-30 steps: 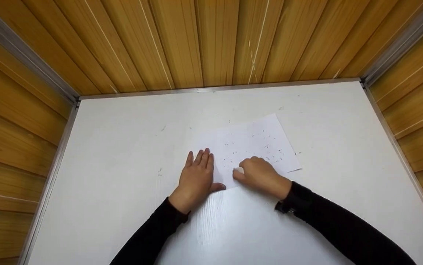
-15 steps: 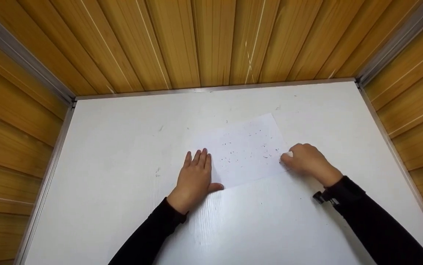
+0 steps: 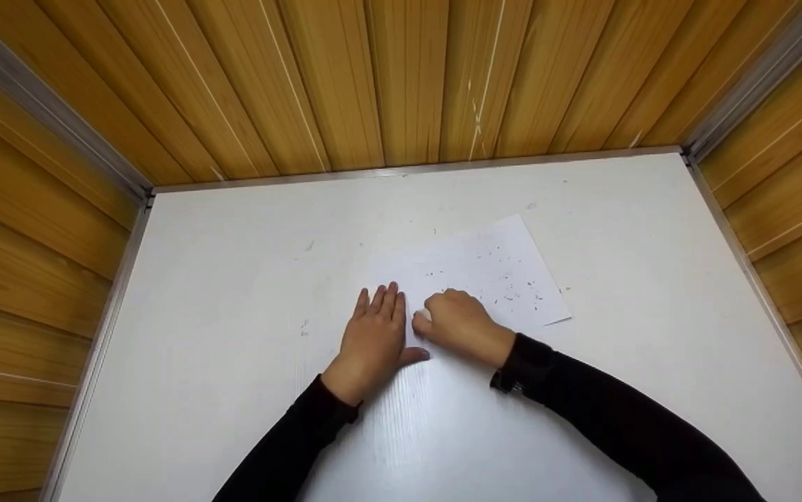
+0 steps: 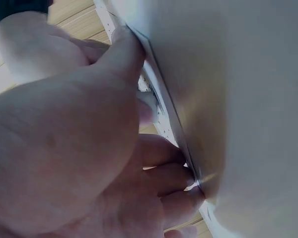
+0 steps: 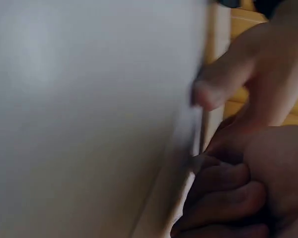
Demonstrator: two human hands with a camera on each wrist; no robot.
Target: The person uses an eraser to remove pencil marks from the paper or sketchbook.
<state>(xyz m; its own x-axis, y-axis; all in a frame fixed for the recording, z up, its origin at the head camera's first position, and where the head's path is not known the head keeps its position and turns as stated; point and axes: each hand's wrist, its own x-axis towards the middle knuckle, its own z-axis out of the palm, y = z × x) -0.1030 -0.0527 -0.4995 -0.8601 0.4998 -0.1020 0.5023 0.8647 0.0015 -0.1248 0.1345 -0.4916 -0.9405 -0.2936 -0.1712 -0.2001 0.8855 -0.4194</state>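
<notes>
A white sheet of paper (image 3: 512, 240), strewn with small dark crumbs, lies at a slant in the head view. My left hand (image 3: 373, 335) rests flat on its left part, fingers straight and thumb out to the side. Close to that thumb, my right hand (image 3: 462, 324) pinches a small white eraser (image 3: 425, 314) against the paper, its fingers curled. Most of the eraser is hidden by the fingers. In the left wrist view, a bit of the eraser (image 4: 148, 98) shows beyond my left thumb. The right wrist view shows curled right fingers (image 5: 221, 193), with the eraser out of sight.
The white table (image 3: 233, 265) carries faint smudges and a few stray crumbs around the paper. Wood-patterned panels (image 3: 408, 84) rise along its back and both sides, joined by grey metal corner posts (image 3: 750, 84).
My right hand went right with the eraser to the paper's right edge, then came back left to beside my left thumb. My left hand has stayed in place on the paper.
</notes>
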